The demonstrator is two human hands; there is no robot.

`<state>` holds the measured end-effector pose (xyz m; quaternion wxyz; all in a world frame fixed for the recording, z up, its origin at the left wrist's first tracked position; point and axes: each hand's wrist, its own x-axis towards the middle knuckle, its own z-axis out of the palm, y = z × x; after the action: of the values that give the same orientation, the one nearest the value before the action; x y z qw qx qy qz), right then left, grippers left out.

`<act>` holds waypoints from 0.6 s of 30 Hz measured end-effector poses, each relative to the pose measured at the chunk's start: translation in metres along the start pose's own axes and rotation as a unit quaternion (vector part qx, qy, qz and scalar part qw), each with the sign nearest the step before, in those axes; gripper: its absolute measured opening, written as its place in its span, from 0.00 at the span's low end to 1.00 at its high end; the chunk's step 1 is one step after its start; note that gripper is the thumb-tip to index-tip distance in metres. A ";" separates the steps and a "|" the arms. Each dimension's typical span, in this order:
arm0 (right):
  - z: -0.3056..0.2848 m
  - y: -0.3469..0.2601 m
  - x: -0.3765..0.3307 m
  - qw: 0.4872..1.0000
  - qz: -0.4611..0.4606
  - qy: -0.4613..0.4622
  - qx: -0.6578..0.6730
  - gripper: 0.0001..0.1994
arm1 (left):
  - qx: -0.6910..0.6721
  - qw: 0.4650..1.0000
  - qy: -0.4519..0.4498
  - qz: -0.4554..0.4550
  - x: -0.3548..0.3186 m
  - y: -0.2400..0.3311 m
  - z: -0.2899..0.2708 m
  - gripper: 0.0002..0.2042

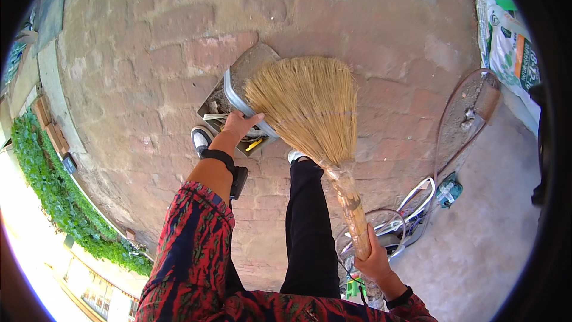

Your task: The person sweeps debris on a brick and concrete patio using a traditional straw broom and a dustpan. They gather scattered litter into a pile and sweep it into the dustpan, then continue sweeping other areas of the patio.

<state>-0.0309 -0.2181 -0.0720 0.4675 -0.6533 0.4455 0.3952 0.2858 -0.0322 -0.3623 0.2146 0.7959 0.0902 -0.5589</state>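
Note:
My left hand (pixel 239 124) is closed round the grey metal handle (pixel 233 94) of a dustpan (pixel 253 59) low over the brick ground. Inside the pan lie scraps of litter, among them a yellow piece (pixel 254 144) and some pale strips. In my right hand (pixel 375 260) is the wrapped grip of a straw broom (pixel 316 104), its wide bristles pointing away from me. The bristle head overlaps the dustpan's right side and hides part of it.
Worn bricks (pixel 190 53) pave the ground. To the right lie a looped hose (pixel 438 125), a white tubular frame (pixel 426 188) and a printed sack (pixel 512 53). Green plants (pixel 53 185) grow along the left edge. My shoe (pixel 201 138) stands beside the dustpan.

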 end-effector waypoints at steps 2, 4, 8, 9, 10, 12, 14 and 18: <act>-0.003 -0.006 -0.009 0.998 -0.036 0.027 0.031 0.40 | 0.016 1.000 -0.009 -0.018 -0.001 -0.001 -0.004 0.25; -0.004 -0.016 -0.016 0.997 -0.038 0.054 0.050 0.39 | -0.055 0.998 -0.041 0.016 -0.006 -0.003 -0.012 0.24; -0.017 -0.047 -0.005 0.986 -0.080 0.145 0.036 0.40 | -0.055 0.997 -0.034 0.032 -0.023 0.003 -0.032 0.24; -0.023 -0.055 0.005 0.981 -0.078 0.173 0.030 0.40 | -0.055 0.997 -0.029 0.038 -0.030 0.006 -0.035 0.24; -0.030 -0.062 0.020 0.981 -0.076 0.175 0.035 0.40 | -0.060 0.996 -0.025 0.056 -0.036 0.008 -0.038 0.25; -0.041 -0.075 0.053 0.980 -0.062 0.184 0.051 0.41 | -0.015 0.999 -0.016 0.041 -0.043 0.011 -0.043 0.26; -0.042 -0.084 0.081 0.982 -0.040 0.178 0.038 0.41 | 0.069 0.998 -0.002 0.009 -0.044 0.008 -0.045 0.27; -0.016 -0.082 0.093 0.990 0.013 0.136 -0.036 0.42 | 0.024 0.999 0.021 0.005 -0.026 -0.018 -0.038 0.27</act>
<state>0.0761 -0.2397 -0.1332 0.3738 -0.7115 0.4987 0.3244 0.3016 0.0027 -0.3316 0.1958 0.8128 0.0771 -0.5432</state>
